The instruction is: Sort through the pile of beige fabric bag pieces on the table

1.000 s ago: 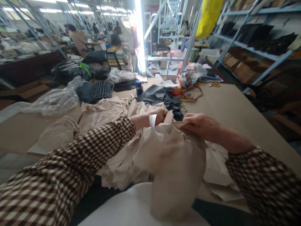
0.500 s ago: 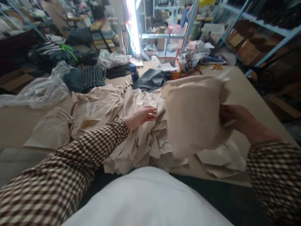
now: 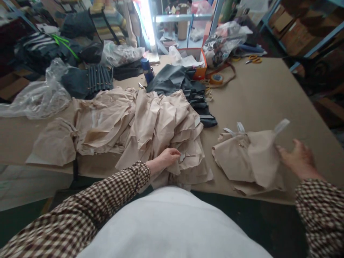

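Observation:
My left hand [image 3: 166, 159] is closed in a pinch at the front of a spread heap of beige fabric pieces [image 3: 168, 118], on the edge of one piece. To the right lies a smaller stack of folded beige fabric [image 3: 249, 157], with white strips [image 3: 281, 126] sticking out at its top. Beside that stack's right edge is my right hand [image 3: 299, 159], fingers apart, nothing held in it. Its fingertips are close to the fabric; whether they touch it I cannot tell.
More beige fabric [image 3: 104, 125] and a clear plastic bag [image 3: 45, 96] lie to the left. Behind the heap are dark fabric [image 3: 174, 79], a blue can [image 3: 147, 71] and an orange box [image 3: 200, 73]. Yellow-handled scissors [image 3: 254, 60] and a tape roll [image 3: 216, 78] lie farther back on the table [image 3: 268, 96].
My right hand has put the beige fabric piece down on the right-hand stack and let it go. My left hand has come down and closed on the heap's front edge. The view has tilted down.

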The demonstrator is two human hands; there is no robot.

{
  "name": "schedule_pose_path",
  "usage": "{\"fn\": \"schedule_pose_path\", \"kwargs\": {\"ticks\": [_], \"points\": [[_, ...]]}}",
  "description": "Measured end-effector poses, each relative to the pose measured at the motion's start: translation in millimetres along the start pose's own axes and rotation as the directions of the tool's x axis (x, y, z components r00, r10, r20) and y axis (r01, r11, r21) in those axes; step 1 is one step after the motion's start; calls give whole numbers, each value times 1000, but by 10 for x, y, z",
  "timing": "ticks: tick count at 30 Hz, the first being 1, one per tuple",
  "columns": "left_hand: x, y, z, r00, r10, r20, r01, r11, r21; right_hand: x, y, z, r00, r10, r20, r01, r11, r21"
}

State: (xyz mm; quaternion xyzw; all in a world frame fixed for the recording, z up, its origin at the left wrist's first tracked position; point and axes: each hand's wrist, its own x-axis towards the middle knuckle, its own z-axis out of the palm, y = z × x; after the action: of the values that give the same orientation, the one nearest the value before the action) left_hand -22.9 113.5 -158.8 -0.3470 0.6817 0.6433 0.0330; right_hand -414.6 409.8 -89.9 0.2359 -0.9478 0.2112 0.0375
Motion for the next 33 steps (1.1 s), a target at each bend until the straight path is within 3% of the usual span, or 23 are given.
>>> {"fn": "schedule_pose_path", "kwargs": {"ticks": [2, 3, 6, 9, 11, 12, 14, 16, 18, 19, 21, 23, 26, 28, 33], "points": [[80, -68, 105, 1000, 2, -1, -2, 993, 122, -226, -534, 344, 985, -146, 92, 138, 987, 87], [128, -100, 144, 1000, 13, -10, -11, 985, 171, -382, -836, 548, 956, -242, 165, 212, 960, 181], [251, -161, 207, 995, 82, -56, -65, 965, 254, -933, -1655, 1135, 819, -489, 300, 365, 848, 385], [275, -187, 207, 989, 144, -48, -125, 952, 278, -1237, -2003, 1446, 772, -566, 288, 428, 799, 421], [269, -239, 176, 986, 164, -18, -151, 943, 296, -1134, -1854, 1381, 805, -546, 232, 448, 815, 367], [276, -281, 154, 986, 164, -20, -149, 933, 328, -1010, -1675, 1249, 838, -512, 189, 441, 839, 318], [303, -382, 113, 985, 175, 1, -163, 915, 369, -725, -1179, 826, 914, -399, 70, 378, 902, 207], [316, -467, 95, 982, 182, 40, -183, 901, 392, -514, -638, 361, 962, -273, -22, 274, 958, 84], [302, -510, 111, 982, 176, 65, -187, 896, 404, -457, -196, 80, 980, -190, 64, 195, 977, -85], [292, -515, 131, 985, 164, 62, -175, 895, 410, -489, -42, 44, 969, -173, 175, 202, 965, -167], [284, -499, 187, 991, 133, 29, -132, 897, 422, -641, 118, 147, 896, -161, 413, 292, 915, -277], [299, -466, 250, 995, 102, -15, -85, 897, 433, -823, 146, 362, 845, -156, 511, 348, 886, -305], [332, -413, 320, 996, 81, -48, -52, 895, 443, -933, 189, 605, 893, -89, 442, 191, 963, -193], [338, -386, 340, 996, 73, -55, -42, 897, 440, -849, 312, 625, 907, -33, 419, 57, 997, -44], [306, -393, 344, 995, 75, -65, -40, 904, 426, -402, 702, 240, 892, 38, 451, -119, 981, 153]]}}
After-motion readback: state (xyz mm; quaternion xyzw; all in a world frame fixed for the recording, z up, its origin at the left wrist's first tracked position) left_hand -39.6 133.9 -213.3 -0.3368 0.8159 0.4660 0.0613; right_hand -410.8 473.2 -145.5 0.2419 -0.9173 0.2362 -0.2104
